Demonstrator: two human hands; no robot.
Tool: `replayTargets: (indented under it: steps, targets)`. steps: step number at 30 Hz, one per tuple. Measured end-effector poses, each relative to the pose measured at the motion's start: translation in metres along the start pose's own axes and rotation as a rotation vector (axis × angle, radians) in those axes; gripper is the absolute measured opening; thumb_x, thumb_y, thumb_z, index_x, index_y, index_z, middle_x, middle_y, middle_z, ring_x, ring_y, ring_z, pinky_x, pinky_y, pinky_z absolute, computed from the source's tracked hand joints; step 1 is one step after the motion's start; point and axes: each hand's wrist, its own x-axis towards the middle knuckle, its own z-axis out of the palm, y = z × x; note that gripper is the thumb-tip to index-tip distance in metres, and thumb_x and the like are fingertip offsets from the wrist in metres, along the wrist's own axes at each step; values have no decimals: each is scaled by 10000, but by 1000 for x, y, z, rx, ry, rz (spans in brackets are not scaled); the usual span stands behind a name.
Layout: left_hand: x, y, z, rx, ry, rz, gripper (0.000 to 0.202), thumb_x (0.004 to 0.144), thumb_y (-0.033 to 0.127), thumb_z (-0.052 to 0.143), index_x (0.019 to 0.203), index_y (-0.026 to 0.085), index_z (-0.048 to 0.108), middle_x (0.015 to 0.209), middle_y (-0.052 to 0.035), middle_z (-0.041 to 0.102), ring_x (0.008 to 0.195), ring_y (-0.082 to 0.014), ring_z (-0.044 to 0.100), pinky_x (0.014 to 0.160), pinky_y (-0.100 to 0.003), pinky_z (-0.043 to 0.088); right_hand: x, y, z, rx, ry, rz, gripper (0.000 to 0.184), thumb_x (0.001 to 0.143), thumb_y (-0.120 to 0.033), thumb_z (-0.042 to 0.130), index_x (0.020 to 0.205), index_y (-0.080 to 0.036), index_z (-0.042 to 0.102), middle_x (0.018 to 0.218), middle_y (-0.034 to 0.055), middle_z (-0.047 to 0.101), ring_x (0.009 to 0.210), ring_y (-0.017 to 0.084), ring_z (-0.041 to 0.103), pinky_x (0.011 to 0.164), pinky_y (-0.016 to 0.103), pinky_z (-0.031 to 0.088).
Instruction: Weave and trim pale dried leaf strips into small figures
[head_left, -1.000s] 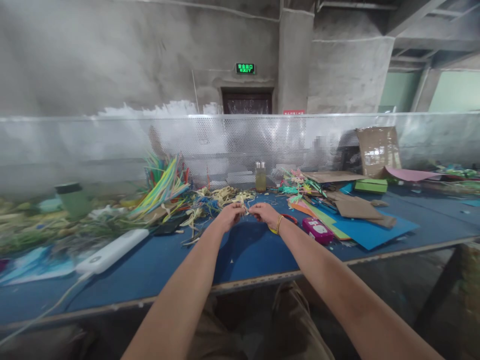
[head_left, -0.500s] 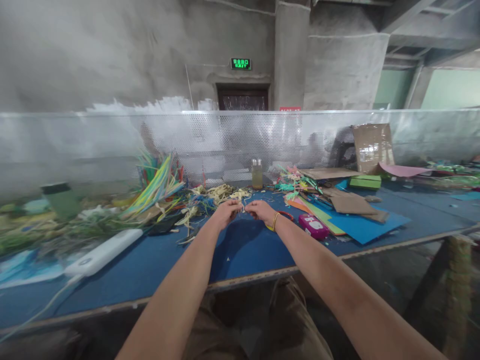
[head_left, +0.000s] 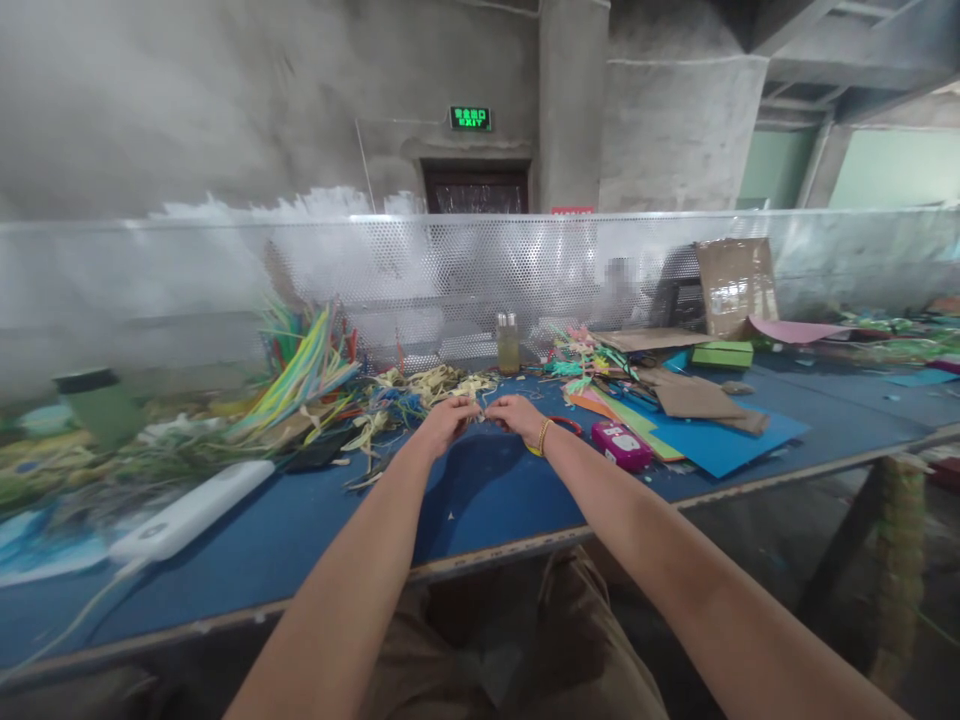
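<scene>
Above the blue tabletop (head_left: 487,505), my left hand (head_left: 451,420) and my right hand (head_left: 516,414) almost meet at the fingertips. Both are closed in a pinch around a small whitish piece (head_left: 481,412), too tiny and blurred to name. Just behind my hands lies a heap of pale yellow strips (head_left: 427,382). A clear bottle with yellowish liquid (head_left: 508,348) stands beyond them. Close to my right wrist, partly hidden by it, is something with a red loop (head_left: 568,425). A magenta box (head_left: 621,445) sits to the right of that wrist.
Left are a white power strip (head_left: 193,508), a bundle of coloured strips (head_left: 300,375) and a green bottle (head_left: 100,408). Right are blue sheets (head_left: 724,450), cardboard pieces (head_left: 694,393) and a green box (head_left: 721,354). A perforated metal screen (head_left: 480,270) runs along the back.
The view has shifted slightly, so the scene sits a little further left and up. My fingertips are closer together, still pinching.
</scene>
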Motion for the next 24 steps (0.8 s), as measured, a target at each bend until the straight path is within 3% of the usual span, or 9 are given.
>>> replayTargets:
  steps: [7,16,24]
  targets:
    - [5,-7,-4,16,2,23,214,558,233,727,688,156,576,537,57,480,449,-52,401,470,-212,275,0,-1,-1,38,-34,35,126,610,-240,644,604,-165,543,481,-49,478,451,66,395,450,202,311]
    - [8,-8,-6,57,29,-13,138,586,207,661,619,180,530,439,73,392,385,-55,302,432,-221,202,-1,-4,0,68,-20,70,178,633,-259,619,572,-176,474,472,-68,444,442,61,383,443,190,302]
    - [3,0,-1,-21,39,-48,186,576,251,709,674,184,566,474,62,449,413,-66,357,464,-224,250,1,0,0,53,-36,49,191,628,-267,684,618,-158,527,460,-67,450,432,53,380,447,187,313]
